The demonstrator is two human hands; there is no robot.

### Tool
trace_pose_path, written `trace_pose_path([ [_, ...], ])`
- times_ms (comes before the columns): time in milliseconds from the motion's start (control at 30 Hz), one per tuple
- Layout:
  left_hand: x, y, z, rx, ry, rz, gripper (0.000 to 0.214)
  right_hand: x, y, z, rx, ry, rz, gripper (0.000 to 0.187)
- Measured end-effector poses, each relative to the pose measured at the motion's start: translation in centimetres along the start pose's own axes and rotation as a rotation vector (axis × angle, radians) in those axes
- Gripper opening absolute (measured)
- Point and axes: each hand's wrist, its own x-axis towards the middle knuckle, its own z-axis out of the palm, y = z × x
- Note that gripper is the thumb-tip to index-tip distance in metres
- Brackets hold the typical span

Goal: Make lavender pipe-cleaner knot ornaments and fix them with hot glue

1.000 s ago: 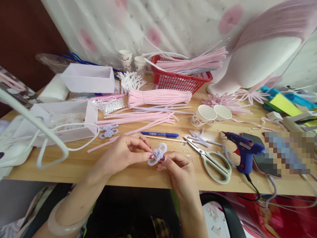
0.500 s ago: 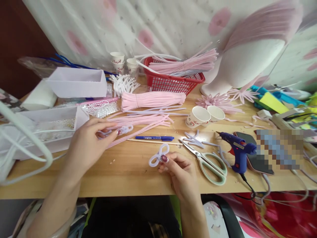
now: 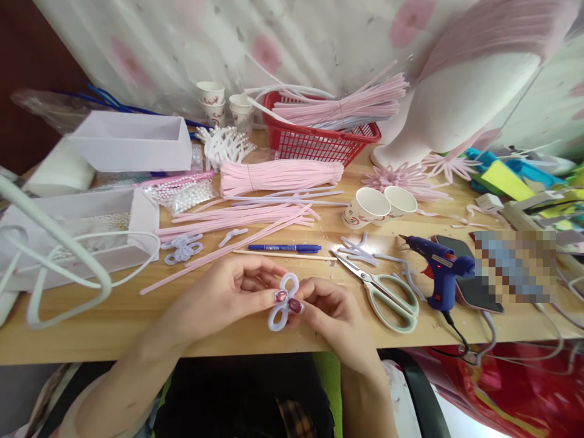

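Note:
Both hands meet over the front edge of the wooden table (image 3: 114,322). My left hand (image 3: 228,298) and my right hand (image 3: 331,313) each pinch the middle of a small pale lilac pipe-cleaner loop piece (image 3: 283,301), thumbs pressed on its crossing point. Two loops stick out above and below the thumbs. A finished lilac knot (image 3: 182,248) and a short lilac scrap (image 3: 232,236) lie on the table to the left, beyond my left hand.
Loose pink pipe cleaners (image 3: 246,216), a blue pen (image 3: 283,247) and a thin stick lie behind the hands. Scissors (image 3: 383,292), a blue glue gun (image 3: 435,267) and two paper cups (image 3: 378,207) sit right. White boxes (image 3: 82,225) stand left, a red basket (image 3: 319,143) behind.
My left hand left the lilac pieces at the left and came back to the loop piece, now pinching it together with my right hand.

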Motion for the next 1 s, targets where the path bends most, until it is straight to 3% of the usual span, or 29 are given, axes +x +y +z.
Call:
trace_pose_path([
  [167, -0.1, 0.1, -0.4, 0.037, -0.095, -0.067, 0.007, 0.1, -0.4, -0.2, -0.014, -0.095, 0.072, 0.027],
  [300, -0.6, 0.0, -0.3, -0.026, -0.041, -0.11, 0.003, 0.1, -0.8, -0.2, -0.083, -0.06, 0.065, 0.032],
  [467, -1.1, -0.9, 0.2, -0.199, 0.016, -0.141, 0.017, 0.2, -0.9, -0.1, -0.13, -0.026, 0.035, 0.033],
  [800, -2.0, -2.7, 2.6, -0.374, 0.244, -0.11, 0.014, -0.1, 0.6, 0.9, -0.011, 0.15, -0.142, 0.019],
  [1000, -2.4, -2.1, 4.3, -0.438, 0.404, -0.103, 0.005, -0.6, 1.5, 1.8, 0.006, 0.217, -0.245, 0.011],
])
